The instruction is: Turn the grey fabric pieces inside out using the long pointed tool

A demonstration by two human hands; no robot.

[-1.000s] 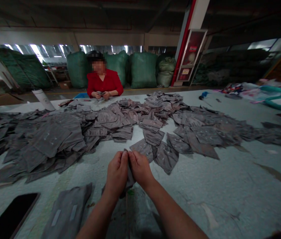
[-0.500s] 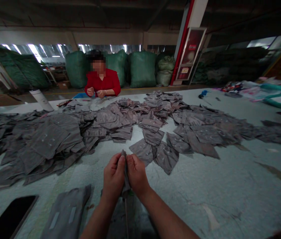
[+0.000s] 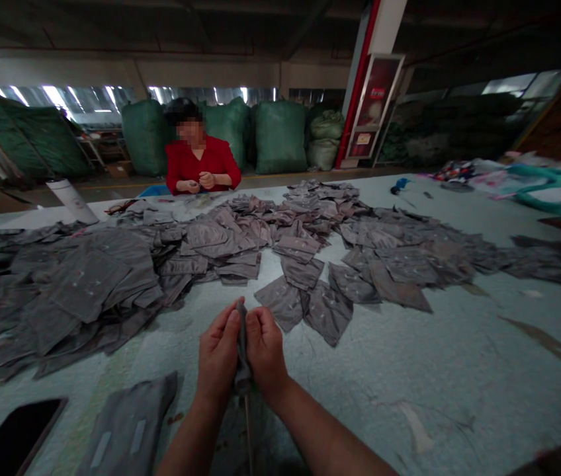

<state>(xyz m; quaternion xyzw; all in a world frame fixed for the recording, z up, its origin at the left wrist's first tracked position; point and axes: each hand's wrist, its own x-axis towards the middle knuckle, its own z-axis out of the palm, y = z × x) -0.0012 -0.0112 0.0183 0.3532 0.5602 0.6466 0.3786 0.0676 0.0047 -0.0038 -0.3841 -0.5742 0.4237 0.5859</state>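
Observation:
My left hand (image 3: 217, 357) and my right hand (image 3: 267, 357) face each other low in the middle of the head view. Both are closed, thumbs on top, around a narrow grey fabric piece (image 3: 242, 378) between them. A thin metal rod (image 3: 248, 420) runs from the lower end of the fabric down towards me; whether it goes inside the fabric is hidden. Beyond my fingertips lie loose grey fabric pieces (image 3: 330, 311) with small pale marks. Left of my left forearm lies a flat grey fabric piece (image 3: 122, 423) with two pale strips.
A black phone (image 3: 15, 436) lies at the lower left. Grey fabric heaps (image 3: 96, 274) spread over the pale table (image 3: 370, 377). A white bottle (image 3: 72, 201) stands at the far left. Across the table, a person in red (image 3: 201, 162) works with both hands; green sacks (image 3: 280, 137) stand behind.
The whole view has shifted slightly. Both my hands stay closed on the grey fabric piece, and more of the rod below it shows now. The person opposite has raised one hand a little.

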